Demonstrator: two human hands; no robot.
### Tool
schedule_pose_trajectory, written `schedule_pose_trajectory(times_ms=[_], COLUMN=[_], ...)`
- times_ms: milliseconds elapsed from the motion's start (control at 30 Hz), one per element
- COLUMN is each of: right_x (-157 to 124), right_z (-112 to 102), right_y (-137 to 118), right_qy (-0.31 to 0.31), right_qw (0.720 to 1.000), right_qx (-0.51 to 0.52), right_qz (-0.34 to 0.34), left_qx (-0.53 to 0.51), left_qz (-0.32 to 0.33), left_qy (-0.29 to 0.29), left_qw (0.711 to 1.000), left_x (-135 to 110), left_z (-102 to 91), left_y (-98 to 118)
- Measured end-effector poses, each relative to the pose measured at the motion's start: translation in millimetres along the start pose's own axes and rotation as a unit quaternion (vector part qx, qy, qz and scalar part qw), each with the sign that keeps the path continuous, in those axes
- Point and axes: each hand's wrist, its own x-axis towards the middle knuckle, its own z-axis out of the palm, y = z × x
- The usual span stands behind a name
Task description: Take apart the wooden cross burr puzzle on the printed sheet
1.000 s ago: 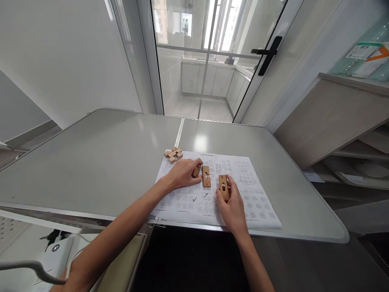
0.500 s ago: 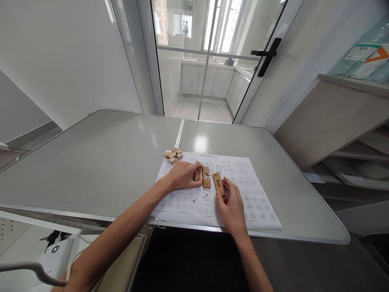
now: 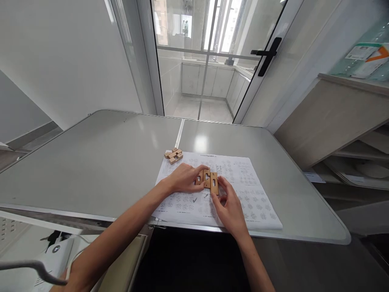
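Three flat wooden puzzle pieces lie side by side on a printed sheet [image 3: 255, 202]. My left hand [image 3: 185, 178] grips the slotted left piece [image 3: 199, 178] and the notched middle piece [image 3: 207, 178], its thumb and forefinger at their near and far ends. Part of the left piece is hidden by these fingers. My right hand [image 3: 231, 207] holds the slotted piece marked 2 [image 3: 214, 183] between thumb and fingers. That piece sits against the middle one, slightly nearer to me. Off the sheet's upper left corner is a small cluster of notched wooden blocks [image 3: 174, 155].
Under the sheet is a grey table [image 3: 106, 162] with a seam [image 3: 180, 133] across it. A glazed door with a black handle [image 3: 269, 54] stands beyond. To the right is a wooden shelf unit [image 3: 343, 117]; at lower left, a white device [image 3: 57, 255] with a cable.
My right hand has brought the piece marked 2 leftward and straightened it against the middle piece. My left hand has shifted slightly right, its fingers now reaching over the middle piece.
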Motion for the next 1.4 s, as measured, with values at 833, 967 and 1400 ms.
schedule_pose_trajectory(times_ms=[833,967,1400], right_x=[-1,-1,-1], right_z=[-2,-2,-2], right_y=[-3,-2,-2], right_qy=[-0.012,-0.018,-0.019], right_qw=[0.999,0.999,0.999], right_qx=[0.039,0.035,0.035], right_qz=[0.011,0.011,-0.002], left_qx=[-0.033,-0.022,0.031], left_qz=[0.079,0.061,0.003], left_qy=[0.046,0.073,0.1], left_qw=[0.995,0.995,0.994], left_x=[2,2,3], left_z=[9.2,8.4,5.2], left_y=[-7,-7,-13])
